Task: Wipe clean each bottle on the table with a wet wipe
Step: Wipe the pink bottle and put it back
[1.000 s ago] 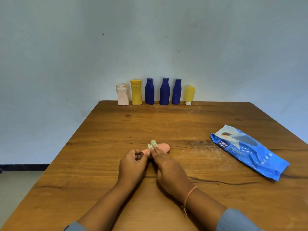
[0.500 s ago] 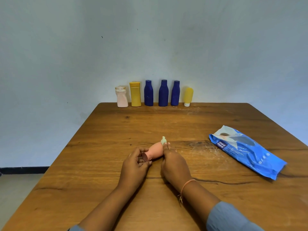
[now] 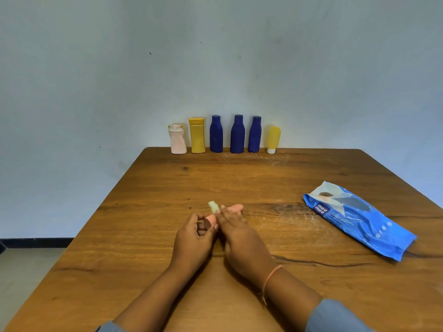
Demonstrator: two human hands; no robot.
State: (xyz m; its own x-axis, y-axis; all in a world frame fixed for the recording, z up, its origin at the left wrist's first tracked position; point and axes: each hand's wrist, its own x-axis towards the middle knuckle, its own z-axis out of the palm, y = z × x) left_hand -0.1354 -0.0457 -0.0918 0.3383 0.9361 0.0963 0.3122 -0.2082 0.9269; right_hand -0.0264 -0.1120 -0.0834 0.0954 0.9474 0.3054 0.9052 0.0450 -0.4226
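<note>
Pink bottle (image 3: 236, 208) is lying on its side on the table (image 3: 311, 295), near the middle and just in front of me, caught between both hands. I see the left hand (image 3: 194, 240) curled round its nearer end, fingers and thumb gripping it, the flat end face turned my way. The right hand (image 3: 242, 238) lies over the bottle's middle, fingers bent down onto it. A small pale wipe (image 3: 213, 206) pokes up past the fingertips, so I read that hand as pinching the wipe against the bottle. The rounded far end peeks out beyond the right hand. Off to the right, well apart, a blue pack of wipes (image 3: 354, 216) lies flat. Along the far edge, in one row, stand a pale bottle (image 3: 177, 140), a yellow bottle (image 3: 197, 136), three blue bottles (image 3: 237, 135) and a yellow tube (image 3: 273, 138) on its white cap
</note>
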